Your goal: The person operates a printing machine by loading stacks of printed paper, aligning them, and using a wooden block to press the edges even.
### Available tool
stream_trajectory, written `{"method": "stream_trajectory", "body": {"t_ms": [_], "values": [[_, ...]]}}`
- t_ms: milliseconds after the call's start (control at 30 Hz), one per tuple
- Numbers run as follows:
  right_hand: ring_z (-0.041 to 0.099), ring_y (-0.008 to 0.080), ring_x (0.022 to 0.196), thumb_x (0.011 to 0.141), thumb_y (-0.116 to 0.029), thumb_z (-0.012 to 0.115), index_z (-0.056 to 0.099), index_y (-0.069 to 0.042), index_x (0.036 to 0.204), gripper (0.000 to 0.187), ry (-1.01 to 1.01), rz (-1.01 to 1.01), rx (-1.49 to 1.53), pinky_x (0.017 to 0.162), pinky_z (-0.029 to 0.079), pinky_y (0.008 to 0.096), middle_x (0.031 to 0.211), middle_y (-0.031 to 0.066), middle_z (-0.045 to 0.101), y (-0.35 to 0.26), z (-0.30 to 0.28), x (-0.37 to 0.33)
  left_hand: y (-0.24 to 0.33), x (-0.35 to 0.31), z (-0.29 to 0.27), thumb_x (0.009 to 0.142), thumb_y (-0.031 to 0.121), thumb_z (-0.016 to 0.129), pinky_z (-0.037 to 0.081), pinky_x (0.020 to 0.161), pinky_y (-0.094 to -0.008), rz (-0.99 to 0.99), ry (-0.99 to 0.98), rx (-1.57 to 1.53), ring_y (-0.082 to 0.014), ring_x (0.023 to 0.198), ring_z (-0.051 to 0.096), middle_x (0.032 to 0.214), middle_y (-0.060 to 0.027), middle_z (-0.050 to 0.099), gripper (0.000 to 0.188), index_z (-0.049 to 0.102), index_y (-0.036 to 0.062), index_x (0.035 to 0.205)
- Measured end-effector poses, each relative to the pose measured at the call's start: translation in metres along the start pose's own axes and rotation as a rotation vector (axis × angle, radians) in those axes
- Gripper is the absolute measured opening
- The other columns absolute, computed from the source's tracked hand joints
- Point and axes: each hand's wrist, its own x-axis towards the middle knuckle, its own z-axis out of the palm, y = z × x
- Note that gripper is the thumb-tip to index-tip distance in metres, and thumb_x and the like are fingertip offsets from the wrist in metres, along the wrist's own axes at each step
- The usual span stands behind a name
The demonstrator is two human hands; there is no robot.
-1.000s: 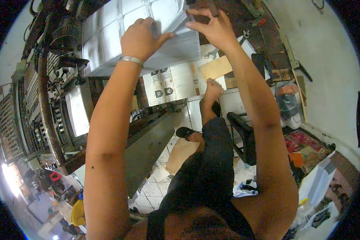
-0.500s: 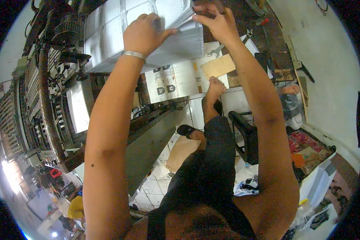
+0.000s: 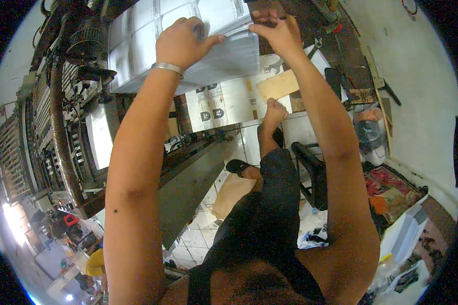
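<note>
Plainly, everything here hinges on the near right corner of the tall stack of thin white printed paper sheets (image 3: 224, 58), which lies at the top of the view, directly ahead of both hands. Of the two, the bare right hand (image 3: 277, 35) is nearer that corner: it stands just outside it, thumb tip pointing left and touching or almost touching the sheet edges. The bare left hand (image 3: 179, 43), with a silver-coloured metal band (image 3: 168, 67) at its wrist, lies farther left, over the upper near edge, its thumb stretched rightward toward the same corner.

The stack's near edge slants slightly, higher at its right end, and crosses in front of the person; its far part is cut off by the frame, so I cannot tell which way its long axis runs. Between the two thumbs the upper sheets look slightly parted at the edge.

The left grip is spread, palm down, thumb apart from the bent fingers. Whether the right grip pinches any paper I cannot tell.

Nearer the person than the stack lie a white sheet with black printed marks (image 3: 216, 105), a flat tan rectangular board (image 3: 278, 85) and a grey metal wrench (image 3: 276, 66).
</note>
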Motion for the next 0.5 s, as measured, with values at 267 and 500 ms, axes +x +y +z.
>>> {"method": "stream_trajectory", "body": {"t_ms": [267, 500], "values": [[0.065, 0.0194, 0.091, 0.068, -0.031, 0.080, 0.070, -0.005, 0.100, 0.042, -0.005, -0.036, 0.015, 0.083, 0.049, 0.0319, 0.095, 0.0086, 0.070, -0.013, -0.006, -0.001, -0.001, 0.002, 0.001, 0.071, 0.071, 0.063, 0.053, 0.075, -0.0410, 0.007, -0.009, 0.023, -0.0308, 0.087, 0.066, 0.098, -0.0116, 0.066, 0.068, 0.069, 0.0102, 0.101], [0.065, 0.0182, 0.093, 0.069, -0.026, 0.079, 0.069, -0.007, 0.104, 0.040, -0.001, -0.072, 0.018, 0.085, 0.048, 0.0324, 0.094, 0.0064, 0.071, 0.001, -0.002, -0.006, -0.004, 0.000, 0.003, 0.073, 0.067, 0.064, 0.053, 0.074, -0.0412, 0.039, 0.028, -0.037, -0.0315, 0.085, 0.066, 0.095, -0.0128, 0.066, 0.063, 0.069, 0.0094, 0.098]]}}
